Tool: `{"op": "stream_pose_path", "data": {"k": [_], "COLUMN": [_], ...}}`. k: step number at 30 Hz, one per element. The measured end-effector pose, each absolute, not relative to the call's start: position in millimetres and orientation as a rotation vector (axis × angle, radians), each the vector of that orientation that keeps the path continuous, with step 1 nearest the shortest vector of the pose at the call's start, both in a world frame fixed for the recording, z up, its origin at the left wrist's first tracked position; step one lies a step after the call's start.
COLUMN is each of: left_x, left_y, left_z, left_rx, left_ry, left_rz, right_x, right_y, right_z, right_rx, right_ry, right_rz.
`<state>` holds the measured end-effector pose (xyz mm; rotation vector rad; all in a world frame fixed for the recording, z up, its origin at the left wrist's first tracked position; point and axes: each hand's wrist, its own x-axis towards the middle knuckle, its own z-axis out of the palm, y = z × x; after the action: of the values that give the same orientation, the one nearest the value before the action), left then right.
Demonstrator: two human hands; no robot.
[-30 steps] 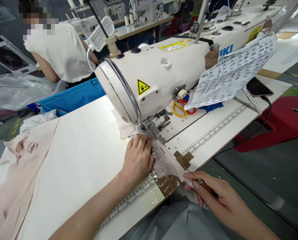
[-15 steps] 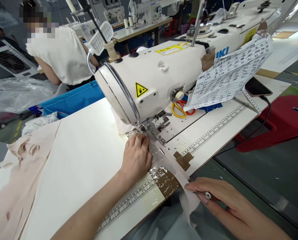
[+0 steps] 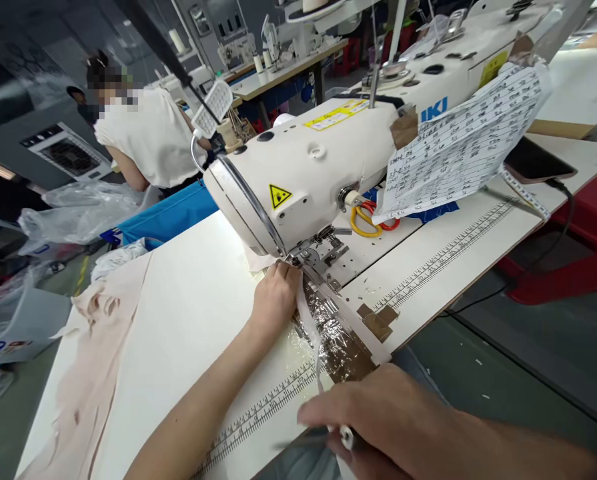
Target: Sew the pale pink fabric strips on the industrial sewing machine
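My left hand is closed at the sewing machine's needle area, its curled fingertips on a pale pink fabric strip. The strip runs toward me over a taped brown patch covered by shiny clear film. At the table's front edge, my right hand is blurred by motion and closed around a slim metal tool with a round end; its exact kind is unclear. The strip's tail reaches down to this hand, and whether the fingers grip it is hidden. Another pale band lies along the metal guide.
Pink fabric pieces lie on the left of the table. Yellow and red-handled scissors, a handwritten sheet and a phone are at the right. A person in a white top sits beyond a blue cloth bin.
My right hand has moved left and nearer to me, with the metal tool in it. The fabric strip now hangs further left across the film. My left hand stays by the needle; the view has shifted.
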<state>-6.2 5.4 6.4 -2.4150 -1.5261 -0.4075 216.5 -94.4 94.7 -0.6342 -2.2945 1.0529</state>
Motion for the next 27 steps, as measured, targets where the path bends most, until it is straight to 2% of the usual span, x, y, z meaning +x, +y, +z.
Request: {"op": "stream_pose_path", "data": {"k": [3, 7, 15, 27], "left_x": [-14, -23, -25, -20], "left_y": [8, 11, 11, 12], "left_z": [4, 0, 4, 3], "left_rx": [-2.451, -2.563, -2.616, -2.586], "left_ry": [-1.618, -1.750, -1.845, -1.903], "left_rz": [-0.774, -1.072, -1.171, -1.174], "right_x": [214, 216, 201, 187], "right_y": [-84, -59, -28, -23], "right_z": [67, 31, 6, 7], "right_rx": [-0.928, -1.213, -1.191, -1.273], "right_ry": [-2.295, -2.198, -2.182, -2.263], "right_rz": [0.829, 0.817, 0.332, 0.294]}}
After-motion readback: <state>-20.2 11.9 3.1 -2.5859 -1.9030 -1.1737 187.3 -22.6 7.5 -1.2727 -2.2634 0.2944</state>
